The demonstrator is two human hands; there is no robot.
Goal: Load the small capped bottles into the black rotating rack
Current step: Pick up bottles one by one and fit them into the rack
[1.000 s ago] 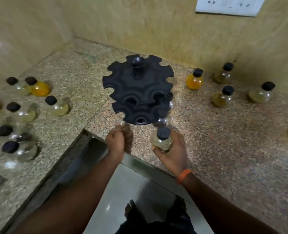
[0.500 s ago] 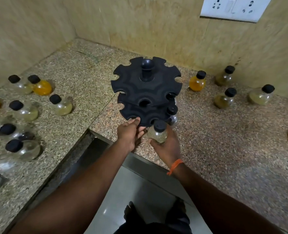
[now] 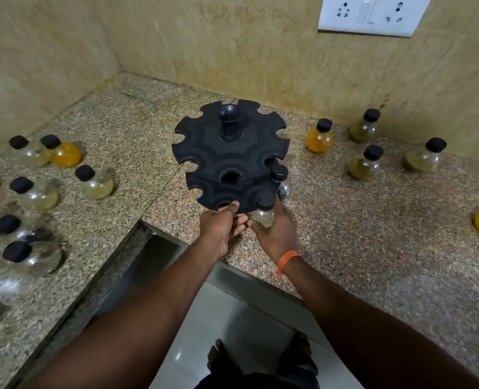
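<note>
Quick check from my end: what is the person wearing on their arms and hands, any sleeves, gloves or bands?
Both forearms are bare as far as the frame shows, with no sleeves in view. The left hand and right hand wear no gloves, and no rings show. The only thing worn is a thin orange band around the right wrist, with a short loose end hanging from it.

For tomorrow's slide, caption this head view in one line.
Right hand seats a capped bottle in the black rotating rack while the left hand steadies its lower tier.
</note>
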